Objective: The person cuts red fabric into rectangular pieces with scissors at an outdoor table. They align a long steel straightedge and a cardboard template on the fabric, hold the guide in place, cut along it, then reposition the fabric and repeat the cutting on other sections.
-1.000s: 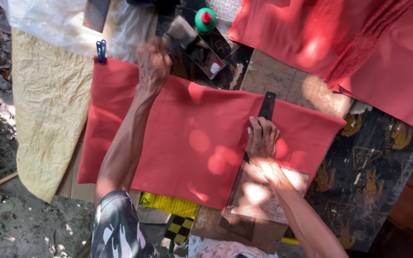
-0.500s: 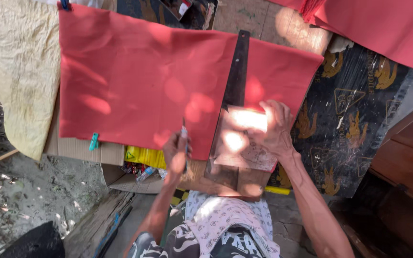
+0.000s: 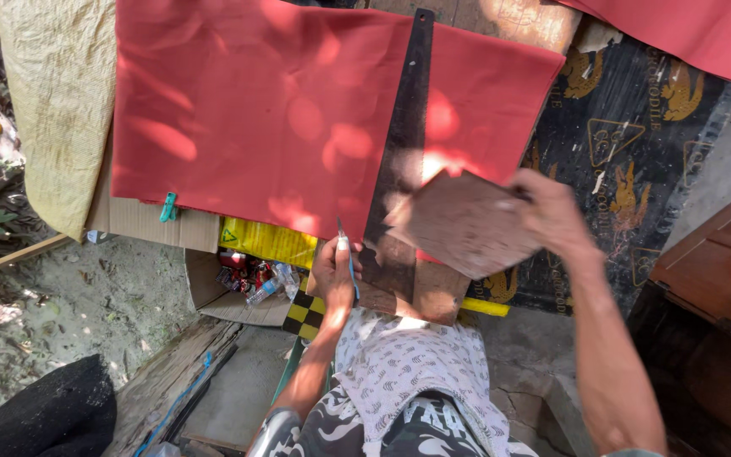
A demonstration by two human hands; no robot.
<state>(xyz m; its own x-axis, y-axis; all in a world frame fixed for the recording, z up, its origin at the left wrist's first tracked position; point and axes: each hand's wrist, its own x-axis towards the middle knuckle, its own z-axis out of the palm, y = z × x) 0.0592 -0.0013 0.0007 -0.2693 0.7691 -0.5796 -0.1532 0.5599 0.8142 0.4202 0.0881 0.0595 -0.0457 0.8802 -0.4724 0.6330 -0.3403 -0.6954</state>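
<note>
**Hand Positions at the Red Sheet and Straightedge**

The red sheet (image 3: pixel 264 118) lies flat on the desk (image 3: pixel 543 25), filling the frame from 9 o'clock to 1 o'clock. A long dark straightedge (image 3: pixel 403 144) lies across it, running from 12 o'clock down toward 6 o'clock, tilted slightly off vertical. Its lower end passes the near edge of the sheet.

The left hand (image 3: pixel 333 275) sits just below frame centre, at the near edge of the sheet and just beside the left side of the straightedge. Its grip is closed around a thin blue pen-like tool (image 3: pixel 347 254), whose tip points up toward 12 o'clock and meets the sheet edge.

The right hand (image 3: pixel 552 216) sits at about 3 o'clock from centre. Its grip is closed on the right edge of a flat brown board (image 3: pixel 463 222), pinching it between thumb and fingers. The board is tilted and overlaps the straightedge and the lower right part of the sheet; whether it touches them cannot be determined.

A second red sheet (image 3: pixel 687 34) lies at 1 o'clock, apart from the first. A black printed mat (image 3: pixel 628 127) covers the desk at 2 to 3 o'clock. A small green clip (image 3: pixel 167 206) hangs at the sheet's lower left edge, at 9 o'clock.
</note>
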